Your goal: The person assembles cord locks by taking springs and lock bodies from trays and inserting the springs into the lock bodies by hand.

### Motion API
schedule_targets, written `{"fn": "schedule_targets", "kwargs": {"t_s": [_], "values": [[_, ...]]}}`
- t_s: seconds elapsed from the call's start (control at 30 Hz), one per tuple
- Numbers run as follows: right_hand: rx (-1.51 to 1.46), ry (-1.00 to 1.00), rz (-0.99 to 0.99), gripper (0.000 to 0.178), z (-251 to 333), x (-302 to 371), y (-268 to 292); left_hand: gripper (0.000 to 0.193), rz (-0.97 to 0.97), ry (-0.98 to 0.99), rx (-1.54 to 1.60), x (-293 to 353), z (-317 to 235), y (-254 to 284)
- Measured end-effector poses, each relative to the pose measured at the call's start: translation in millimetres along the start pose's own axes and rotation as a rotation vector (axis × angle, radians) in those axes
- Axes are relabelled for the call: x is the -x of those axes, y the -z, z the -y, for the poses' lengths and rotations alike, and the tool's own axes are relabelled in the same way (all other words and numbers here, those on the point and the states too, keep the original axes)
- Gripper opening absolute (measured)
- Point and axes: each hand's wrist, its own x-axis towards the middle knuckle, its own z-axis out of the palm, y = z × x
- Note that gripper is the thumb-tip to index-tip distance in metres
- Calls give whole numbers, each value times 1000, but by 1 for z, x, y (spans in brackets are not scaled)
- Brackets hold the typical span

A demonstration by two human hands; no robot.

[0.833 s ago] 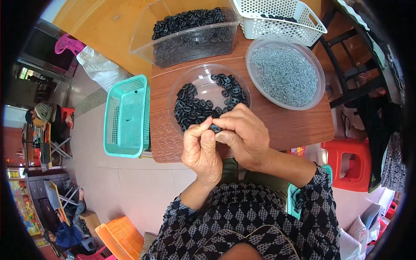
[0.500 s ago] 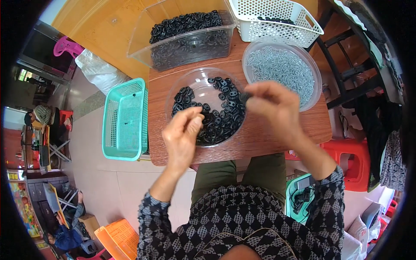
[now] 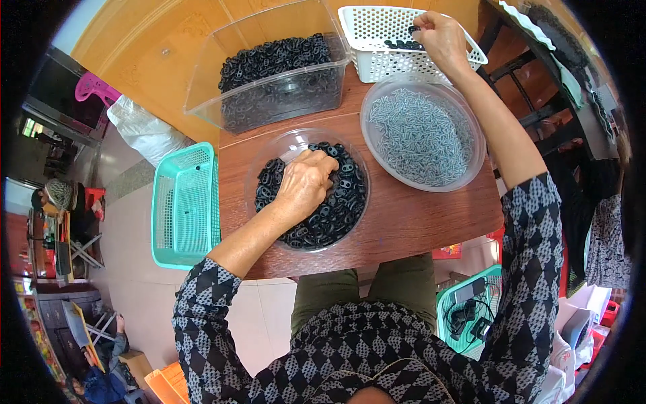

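Note:
My left hand (image 3: pixel 306 180) reaches down into a round clear bowl (image 3: pixel 250 209) of small black oval pieces with two holes (image 3: pixel 346 183). Its fingers are curled in, and the fingertips are hidden, so what they pinch does not show. Over the white perforated basket (image 3: pixel 387 66) at the back right, my right hand (image 3: pixel 444 44) is closed on a small black piece (image 3: pixel 413 29). More black pieces (image 3: pixel 402 45) lie in that basket. Just in front of it stands a round tub (image 3: pixel 368 151) filled with small silvery screws (image 3: pixel 420 138).
A clear rectangular bin (image 3: pixel 269 111) of black pieces stands at the table's back. Left of the wooden table (image 3: pixel 431 212) is a turquoise basket (image 3: pixel 160 236). Another turquoise basket (image 3: pixel 494 279) with a black cable and adapters sits low on the right. Two people are far left.
My right hand has moved from beside the bowl up to the white basket. The left hand has shifted from the bowl's near edge in among the pieces. The view has shifted slightly.

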Motion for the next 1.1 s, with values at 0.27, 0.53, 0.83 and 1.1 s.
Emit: {"fn": "schedule_targets", "kwargs": {"t_s": [0.27, 0.53, 0.83, 1.1], "values": [[228, 160, 29, 30, -12, 0, -9, 17, 47, 41, 73, 2, 4, 14], [-139, 118, 98, 23, 36, 69, 29, 17, -75, 428, 186, 1, 24, 28], [-369, 25, 208, 16, 73, 120, 58, 20, -85, 267, 85, -12, 31, 13], [-469, 1, 279, 13, 77, 144, 61, 18, 75, 299, 106, -11, 16, 23]]}}
